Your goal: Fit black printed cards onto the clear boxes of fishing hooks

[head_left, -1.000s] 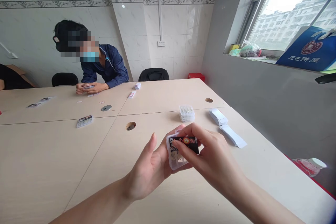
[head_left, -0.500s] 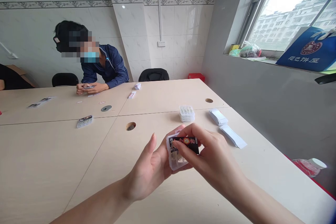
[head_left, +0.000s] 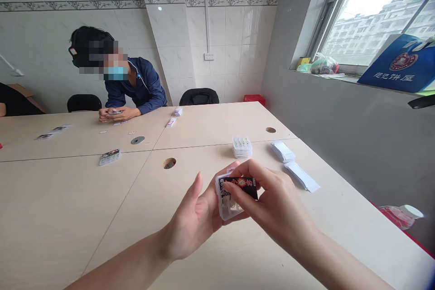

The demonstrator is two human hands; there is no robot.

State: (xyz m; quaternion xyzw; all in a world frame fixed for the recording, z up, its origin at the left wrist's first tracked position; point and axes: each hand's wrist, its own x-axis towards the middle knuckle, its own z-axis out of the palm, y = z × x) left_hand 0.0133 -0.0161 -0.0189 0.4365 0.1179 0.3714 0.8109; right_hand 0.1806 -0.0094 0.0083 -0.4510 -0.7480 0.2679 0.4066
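Note:
My left hand (head_left: 193,224) supports a small clear plastic box (head_left: 224,210) from beneath, with its thumb standing up away from the box. Small metallic pieces show inside, too small to name surely. With thumb and fingers, my right hand (head_left: 275,197) pinches a black printed card (head_left: 250,188) with red and orange print, lying across the top of the box. The fingers hide part of the card and the box's right side. Beyond my hands stands a stack of clear boxes (head_left: 242,148). To its right lie two piles of white paper slips (head_left: 282,151).
Across the table (head_left: 84,199) a person in a blue jacket (head_left: 146,81) handles small items. A box with a black card (head_left: 110,157) lies left of a round cable hole (head_left: 169,163). A bottle (head_left: 399,216) is past the right edge.

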